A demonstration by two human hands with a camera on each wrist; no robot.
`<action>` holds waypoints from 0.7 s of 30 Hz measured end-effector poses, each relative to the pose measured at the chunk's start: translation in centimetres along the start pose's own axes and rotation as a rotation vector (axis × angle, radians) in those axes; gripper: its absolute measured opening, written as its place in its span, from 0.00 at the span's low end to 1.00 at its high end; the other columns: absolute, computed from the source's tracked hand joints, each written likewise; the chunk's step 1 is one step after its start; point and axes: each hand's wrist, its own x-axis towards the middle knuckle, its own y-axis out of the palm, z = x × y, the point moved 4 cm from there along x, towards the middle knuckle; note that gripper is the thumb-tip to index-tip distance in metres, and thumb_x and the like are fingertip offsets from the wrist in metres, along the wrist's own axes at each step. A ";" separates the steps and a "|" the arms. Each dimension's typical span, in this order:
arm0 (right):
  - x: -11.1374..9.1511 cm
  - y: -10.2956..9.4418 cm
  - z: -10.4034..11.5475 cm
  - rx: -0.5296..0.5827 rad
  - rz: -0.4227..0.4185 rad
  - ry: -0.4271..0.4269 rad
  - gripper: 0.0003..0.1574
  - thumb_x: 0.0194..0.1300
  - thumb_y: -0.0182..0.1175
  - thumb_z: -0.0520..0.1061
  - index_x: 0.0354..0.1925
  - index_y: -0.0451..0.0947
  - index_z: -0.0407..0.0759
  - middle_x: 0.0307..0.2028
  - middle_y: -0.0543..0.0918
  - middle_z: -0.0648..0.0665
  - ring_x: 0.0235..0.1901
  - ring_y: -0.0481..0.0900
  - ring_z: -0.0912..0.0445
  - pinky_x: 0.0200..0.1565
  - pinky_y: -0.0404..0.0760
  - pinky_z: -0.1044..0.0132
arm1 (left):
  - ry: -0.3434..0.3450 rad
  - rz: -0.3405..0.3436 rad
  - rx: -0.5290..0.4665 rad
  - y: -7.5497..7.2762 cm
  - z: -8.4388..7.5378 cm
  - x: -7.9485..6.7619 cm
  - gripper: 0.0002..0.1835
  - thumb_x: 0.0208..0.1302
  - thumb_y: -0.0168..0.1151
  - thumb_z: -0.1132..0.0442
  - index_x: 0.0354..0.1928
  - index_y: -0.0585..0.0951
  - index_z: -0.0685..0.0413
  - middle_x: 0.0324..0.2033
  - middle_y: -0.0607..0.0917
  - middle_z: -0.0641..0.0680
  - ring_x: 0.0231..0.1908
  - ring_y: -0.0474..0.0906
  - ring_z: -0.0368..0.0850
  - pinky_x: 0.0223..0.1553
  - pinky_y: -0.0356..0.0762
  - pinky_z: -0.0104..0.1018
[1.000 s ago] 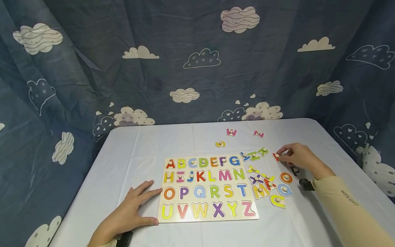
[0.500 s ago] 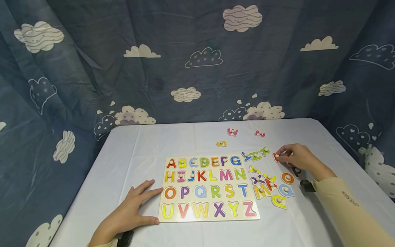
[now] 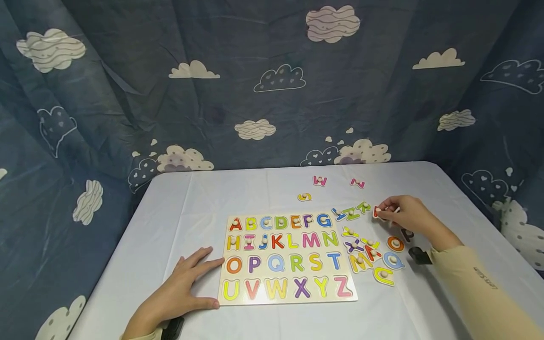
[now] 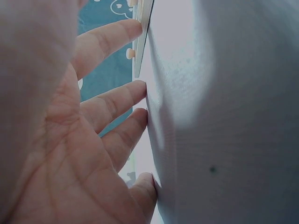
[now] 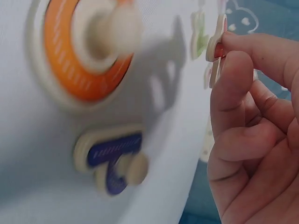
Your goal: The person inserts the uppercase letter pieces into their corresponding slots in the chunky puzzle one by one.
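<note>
- Red letter piece point(image 3: 376, 212): at the right of the table, near the green R point(image 3: 363, 207); it has moved slightly toward that green R since half a second ago.
- Right hand point(image 3: 403, 215): thumb and finger pinch the red letter piece, as before; whether it is clear of the cloth is hard to tell.
- Left hand point(image 3: 180, 288): fingers spread wide, unchanged, touching the left edge of the letter board point(image 3: 285, 252).
- The board's pieces look unchanged.

The way from the right hand point(image 3: 405, 215) to the board point(image 3: 264, 264) is obstructed by loose letters point(image 3: 372, 253) crowded at its right. The left edge is partly blocked by the left hand point(image 3: 180, 288). Open surface point(image 3: 297, 323) is found along the near edge; the far side is interrupted by a yellow letter point(image 3: 304, 197).
</note>
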 end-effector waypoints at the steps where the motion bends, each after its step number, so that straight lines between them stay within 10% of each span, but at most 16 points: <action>1: -0.1 0.0 0.4 0.000 -0.001 -0.006 0.22 0.72 0.70 0.51 0.50 0.82 0.32 0.35 0.81 0.42 0.32 0.80 0.52 0.28 0.77 0.65 | -0.001 0.000 -0.002 0.0 0.0 0.0 0.50 0.44 0.84 0.34 0.73 0.79 0.33 0.80 0.69 0.59 0.81 0.60 0.68 0.78 0.46 0.81; 21: -1.4 4.1 7.6 0.116 0.027 -0.141 0.15 0.72 0.71 0.50 0.45 0.84 0.39 0.32 0.80 0.47 0.29 0.79 0.53 0.29 0.78 0.68 | 0.001 0.000 -0.004 0.0 0.1 0.0 0.50 0.43 0.85 0.34 0.73 0.80 0.33 0.80 0.69 0.59 0.81 0.60 0.68 0.78 0.46 0.81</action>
